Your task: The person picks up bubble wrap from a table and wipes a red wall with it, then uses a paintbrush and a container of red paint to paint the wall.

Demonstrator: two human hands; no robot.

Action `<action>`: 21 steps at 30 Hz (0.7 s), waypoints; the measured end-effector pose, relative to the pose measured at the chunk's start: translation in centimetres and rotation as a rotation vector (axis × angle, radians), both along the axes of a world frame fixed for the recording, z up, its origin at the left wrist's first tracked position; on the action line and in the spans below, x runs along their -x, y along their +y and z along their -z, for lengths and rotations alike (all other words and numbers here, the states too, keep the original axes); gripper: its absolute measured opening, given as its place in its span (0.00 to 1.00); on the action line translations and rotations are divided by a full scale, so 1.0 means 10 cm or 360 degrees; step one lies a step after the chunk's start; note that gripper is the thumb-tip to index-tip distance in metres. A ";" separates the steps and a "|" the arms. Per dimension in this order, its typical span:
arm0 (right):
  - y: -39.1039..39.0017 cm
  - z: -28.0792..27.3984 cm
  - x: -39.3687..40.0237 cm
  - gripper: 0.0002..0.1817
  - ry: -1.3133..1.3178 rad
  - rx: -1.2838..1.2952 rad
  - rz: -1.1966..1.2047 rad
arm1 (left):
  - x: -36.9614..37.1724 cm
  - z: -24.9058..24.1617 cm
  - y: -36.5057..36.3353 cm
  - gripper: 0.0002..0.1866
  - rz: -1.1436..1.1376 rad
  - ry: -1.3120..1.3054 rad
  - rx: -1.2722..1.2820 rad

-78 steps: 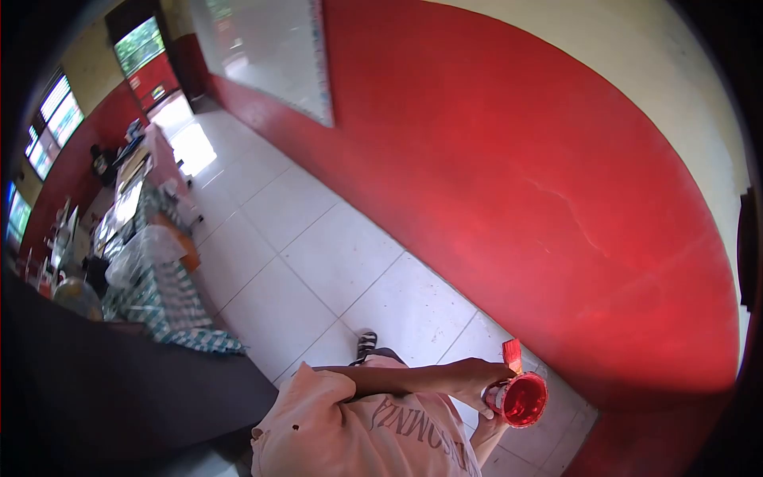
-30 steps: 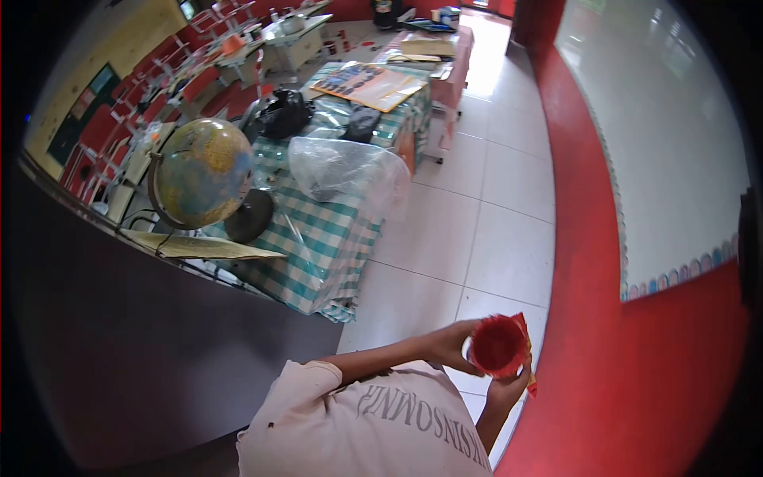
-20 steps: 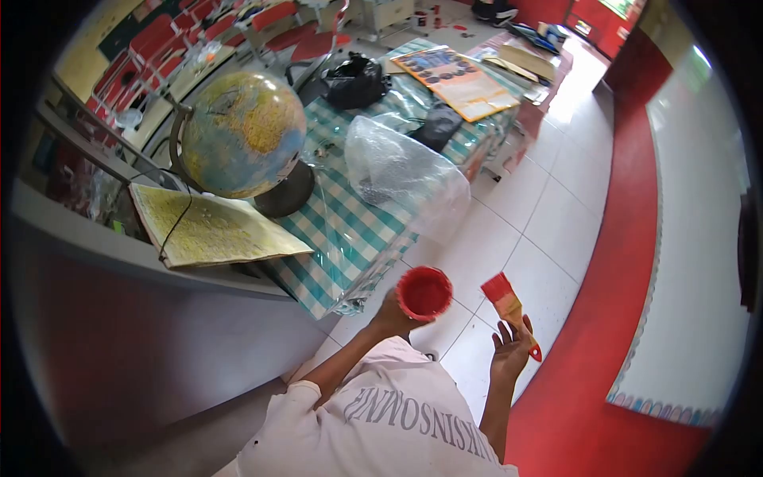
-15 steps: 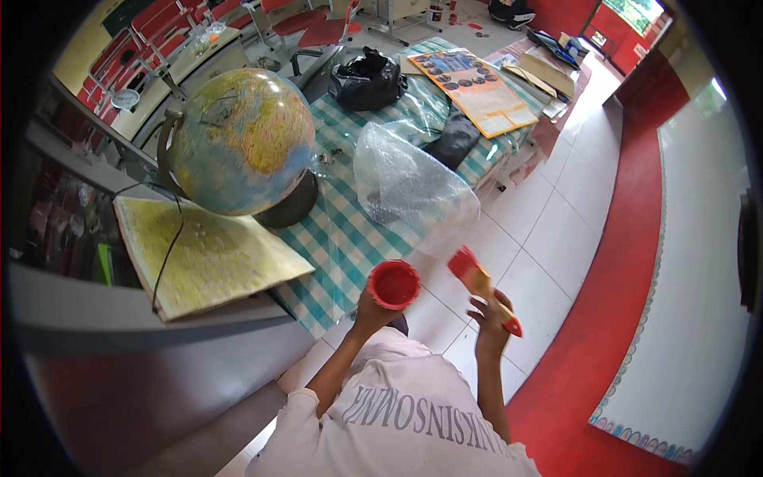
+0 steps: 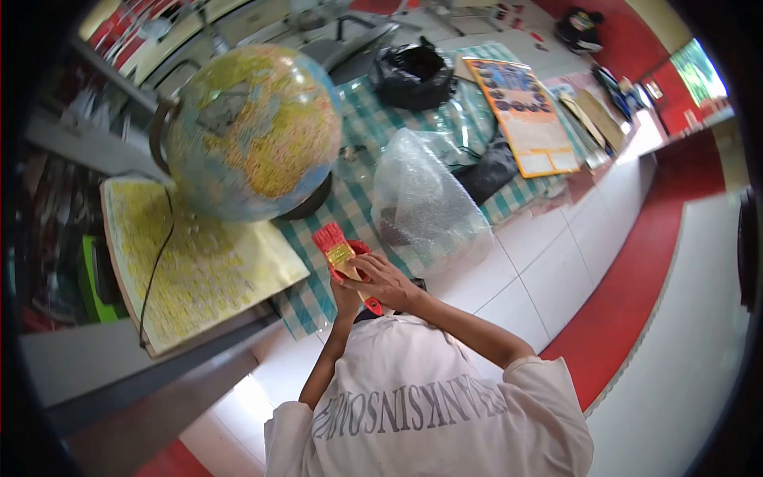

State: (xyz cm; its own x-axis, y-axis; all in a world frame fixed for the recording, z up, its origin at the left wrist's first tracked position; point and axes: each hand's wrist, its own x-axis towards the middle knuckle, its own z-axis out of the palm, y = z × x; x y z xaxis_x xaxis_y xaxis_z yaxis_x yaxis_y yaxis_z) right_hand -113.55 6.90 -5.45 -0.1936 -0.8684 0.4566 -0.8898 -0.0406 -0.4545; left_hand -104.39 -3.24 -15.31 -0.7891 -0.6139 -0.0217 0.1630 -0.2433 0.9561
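My left hand (image 5: 344, 298) is wrapped round a red paint cup (image 5: 360, 248), held close in front of my shirt. Over the cup, my right hand (image 5: 385, 280) grips a paintbrush (image 5: 340, 253) by its wooden handle. The brush's bristles are coated red and point up and to the left, past the cup's rim. Its red handle end sticks out below the right hand. Brush and right hand cover most of the cup, so the paint inside is hidden.
A globe (image 5: 254, 131) stands on the table with a green checked cloth (image 5: 354, 179). Beside it lie a yellow-patterned board (image 5: 199, 270), bubble wrap (image 5: 421, 191), a black plastic bag (image 5: 412, 75) and an orange-edged poster (image 5: 526, 119). On the right run a red wall band (image 5: 612, 318) and a whiteboard (image 5: 691, 334).
My right hand has brought the brush leftward from over the floor to the cup. The left hand with the cup has shifted slightly left. The view has turned and moved closer to the globe.
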 end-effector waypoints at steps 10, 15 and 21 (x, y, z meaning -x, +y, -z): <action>0.02 0.25 0.61 0.22 0.0003 -0.0071 -0.0748 | 0.10 0.47 0.50 0.17 -0.0692 -0.0358 0.0305; 0.04 0.43 0.75 0.22 0.0000 -0.0088 -0.0917 | 0.27 0.13 0.69 0.18 -0.0881 -0.0369 0.0233; 0.03 0.51 0.88 0.22 0.0062 -0.0206 -0.1049 | 0.32 0.19 0.72 0.25 -0.0949 -0.0404 0.0495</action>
State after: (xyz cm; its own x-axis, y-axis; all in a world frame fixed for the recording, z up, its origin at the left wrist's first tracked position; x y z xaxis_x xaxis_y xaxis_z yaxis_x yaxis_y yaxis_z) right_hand -122.32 7.18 -10.51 0.4101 -0.8475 0.3370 -0.7135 -0.5283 -0.4602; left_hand -107.61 3.94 -17.25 -0.3116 -0.9463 0.0863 -0.0531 0.1080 0.9927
